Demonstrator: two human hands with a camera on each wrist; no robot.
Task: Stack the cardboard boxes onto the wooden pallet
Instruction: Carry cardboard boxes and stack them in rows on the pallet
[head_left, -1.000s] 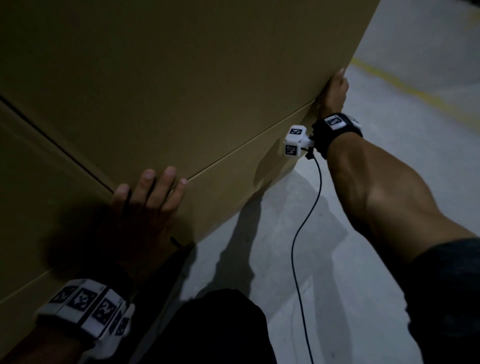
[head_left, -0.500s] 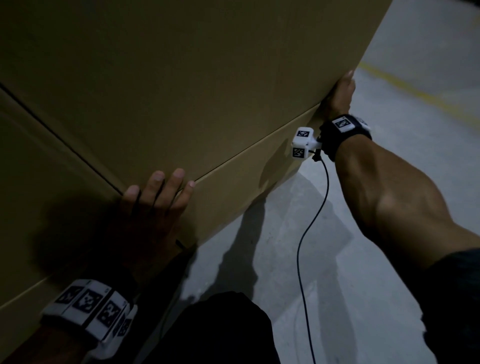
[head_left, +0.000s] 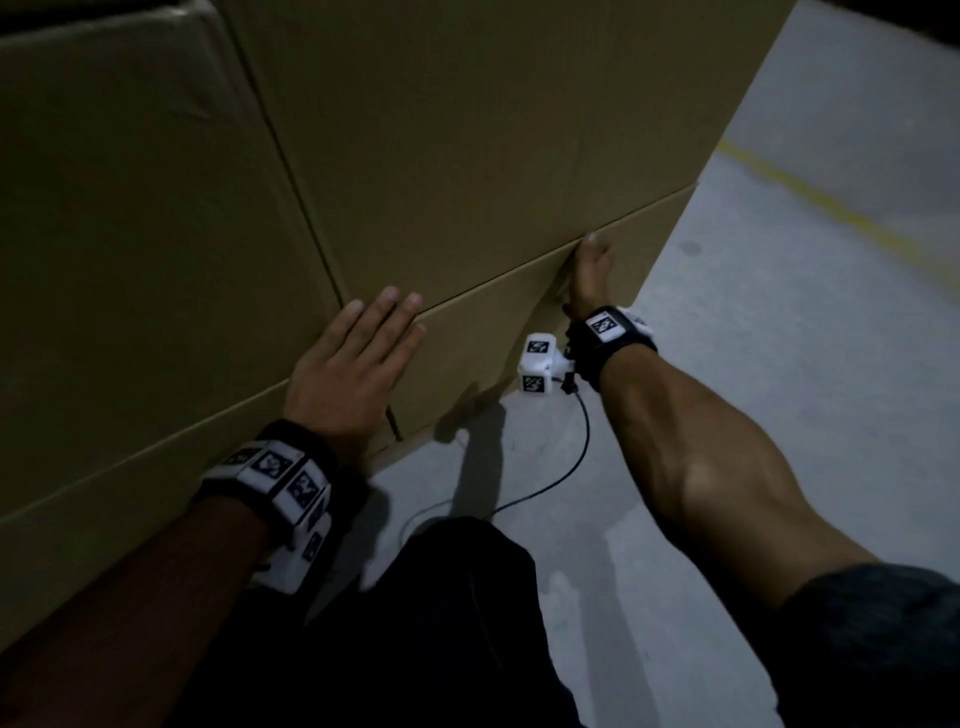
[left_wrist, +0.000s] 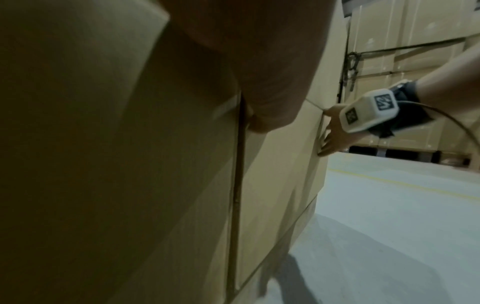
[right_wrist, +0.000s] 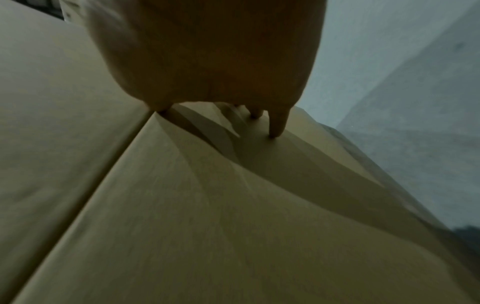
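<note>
Head view: a big box (head_left: 493, 130) sits on a lower box (head_left: 519, 332), both right against a neighbour stack (head_left: 130, 234) to the left; vertical seam between them. Left hand (head_left: 348, 364) lies flat on the lower box near that seam, fingers straight and together, tips reaching the horizontal joint between upper and lower box, holding nothing. Right hand (head_left: 589, 275) sits further right on the same joint near the stack's right corner, thumb up at the seam; right wrist view shows its fingertips (right_wrist: 276, 131) touching the cardboard, slightly spread, not wrapped round any edge, so pressing rather than gripping. Pallet is not visible in any view; the bottom box edge meets grey floor (head_left: 779, 364) as far as can be seen, so it can't be confirmed whether this stack is on a pallet. Progress, as a judgement: several boxes already stacked and butted together, the top box looks seated; current step looks like squaring or nudging the box into line with its neighbour. What remains is unknown: no loose boxes in frame. More stacked cartons (left_wrist: 415, 51) stand in the background of the left wrist view. Orientation: upper box upright, broad face toward the person, long axis seemingly running left-right along the joint line; true length can't be judged since the top is cropped.
</note>
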